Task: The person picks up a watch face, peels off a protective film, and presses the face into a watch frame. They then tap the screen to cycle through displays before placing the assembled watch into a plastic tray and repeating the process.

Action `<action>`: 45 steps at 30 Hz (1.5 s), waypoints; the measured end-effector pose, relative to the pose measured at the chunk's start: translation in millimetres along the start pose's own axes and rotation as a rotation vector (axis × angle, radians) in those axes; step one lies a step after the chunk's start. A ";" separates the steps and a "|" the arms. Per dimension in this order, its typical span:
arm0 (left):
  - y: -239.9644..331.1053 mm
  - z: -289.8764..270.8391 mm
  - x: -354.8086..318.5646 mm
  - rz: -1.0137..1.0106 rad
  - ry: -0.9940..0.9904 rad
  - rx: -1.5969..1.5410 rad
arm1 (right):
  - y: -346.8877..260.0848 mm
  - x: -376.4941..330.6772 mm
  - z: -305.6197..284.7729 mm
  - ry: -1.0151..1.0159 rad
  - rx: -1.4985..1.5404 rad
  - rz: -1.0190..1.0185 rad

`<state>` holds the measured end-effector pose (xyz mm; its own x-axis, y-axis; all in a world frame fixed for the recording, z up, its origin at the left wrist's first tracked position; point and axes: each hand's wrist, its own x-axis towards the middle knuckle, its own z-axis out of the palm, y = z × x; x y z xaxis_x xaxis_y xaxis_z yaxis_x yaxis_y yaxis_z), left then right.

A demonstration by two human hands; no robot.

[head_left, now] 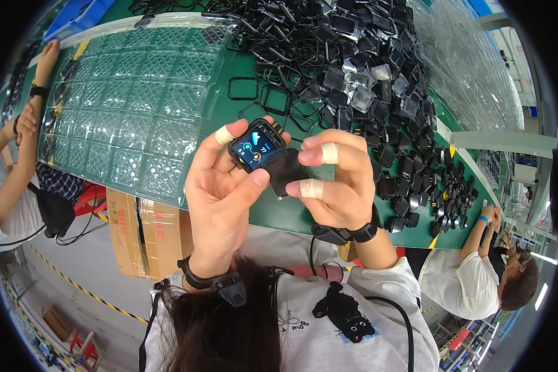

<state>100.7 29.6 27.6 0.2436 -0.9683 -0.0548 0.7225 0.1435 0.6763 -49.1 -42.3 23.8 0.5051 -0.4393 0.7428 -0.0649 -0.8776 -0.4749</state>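
My left hand (217,192) grips a black square smartwatch case (252,149) without a strap, its lit screen facing up. The left thumb lies along its lower right edge. Between the thumb and fingers of my right hand (347,186) is a thin dark square sheet (285,173) with rounded corners. This sheet overlaps the lower right corner of the watch; whether it touches the screen I cannot tell. Pale tape wraps fingertips on both hands. Beyond them, a loose black square frame (243,97) lies on the green table (279,214).
Black frames (276,74) and dark square pieces (378,62) heap at the back. More dark watch parts (409,186) spread rightward. A clear compartment tray (130,93) covers the left side; plastic wrapping (471,80) lies far right. A carton (146,235) stands below. Co-workers sit at both sides.
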 end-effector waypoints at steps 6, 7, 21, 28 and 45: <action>-1.0 -2.7 0.1 0.011 -0.002 0.008 | 1.9 -2.0 0.2 0.000 -0.013 -0.025; -1.4 -3.2 0.0 0.014 -0.001 0.018 | 2.1 -2.3 0.2 -0.006 -0.014 -0.020; -4.2 -26.5 2.4 -0.029 0.014 0.190 | 22.9 -16.1 -7.5 0.091 0.139 0.547; 2.1 -33.7 3.9 -0.018 -0.015 0.152 | 24.9 -11.7 -5.3 -0.005 0.162 0.651; -50.6 -22.1 -12.7 0.349 -0.443 1.306 | 38.7 -10.6 -40.3 0.047 -0.378 0.727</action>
<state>75.4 39.2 -22.1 -0.1136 -0.9407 0.3196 -0.4971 0.3323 0.8016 -91.6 -79.3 16.5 0.1895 -0.9233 0.3340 -0.6520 -0.3727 -0.6603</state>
